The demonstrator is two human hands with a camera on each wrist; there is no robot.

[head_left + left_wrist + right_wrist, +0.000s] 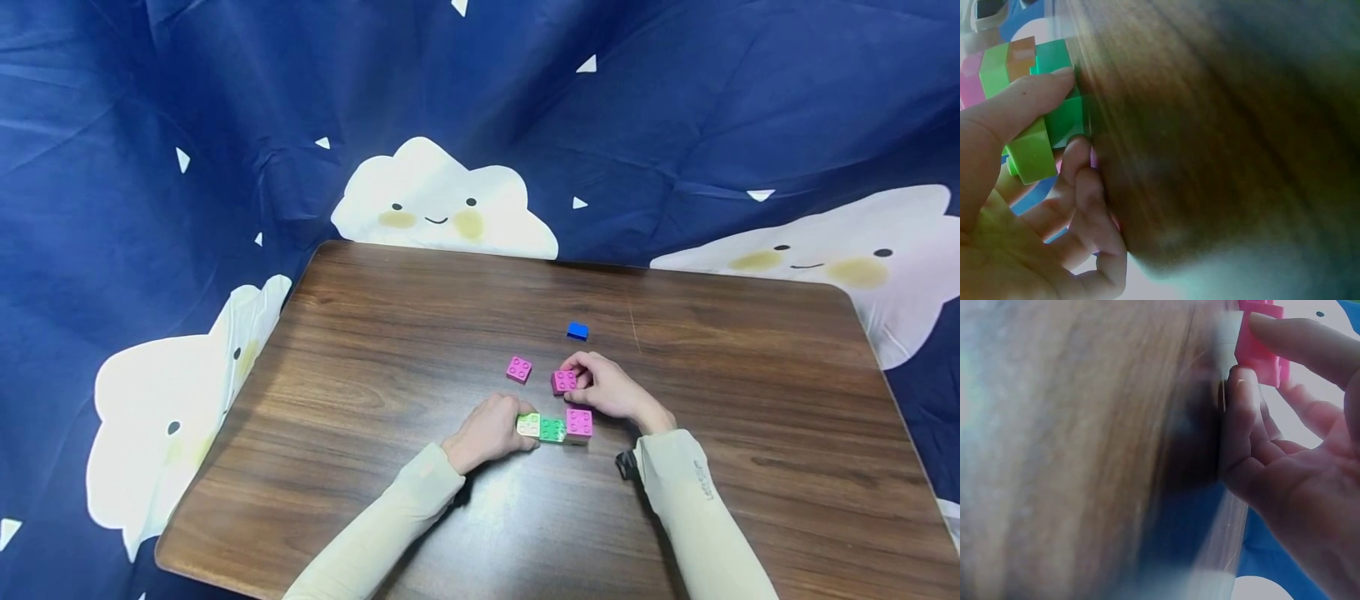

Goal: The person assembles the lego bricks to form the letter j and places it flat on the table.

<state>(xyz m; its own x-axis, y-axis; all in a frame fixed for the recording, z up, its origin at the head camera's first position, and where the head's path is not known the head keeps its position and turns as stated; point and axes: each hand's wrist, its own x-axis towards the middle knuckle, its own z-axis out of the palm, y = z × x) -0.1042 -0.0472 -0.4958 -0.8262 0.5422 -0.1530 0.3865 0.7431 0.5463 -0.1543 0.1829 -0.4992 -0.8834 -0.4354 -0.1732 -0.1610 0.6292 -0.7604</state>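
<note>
Joined bricks (552, 429) on the table (390, 325) are clamped at their light-green end in the left hand (489, 428). Just beyond, the right hand (609, 389) pinches a pink brick (563, 383) between thumb and fingers. Left of that lies another pink brick (519, 369); farther out, a blue brick (577, 331).

Lettering (705, 481), right sleeve (671, 479): too small for me to read. Left sleeve (375, 533): cut off by my head view's lower edge, like the right. Black object (627, 465), right cuff: partly hidden; I cannot tell what it is. Tabletop (420, 333): near edge mostly out of my head view; grain blurred in both wrist views. Green bricks (1065, 122): partly covered by the left hand's (491, 429) thumb. Held pink brick (1257, 353): cropped at my right wrist view's top.
</note>
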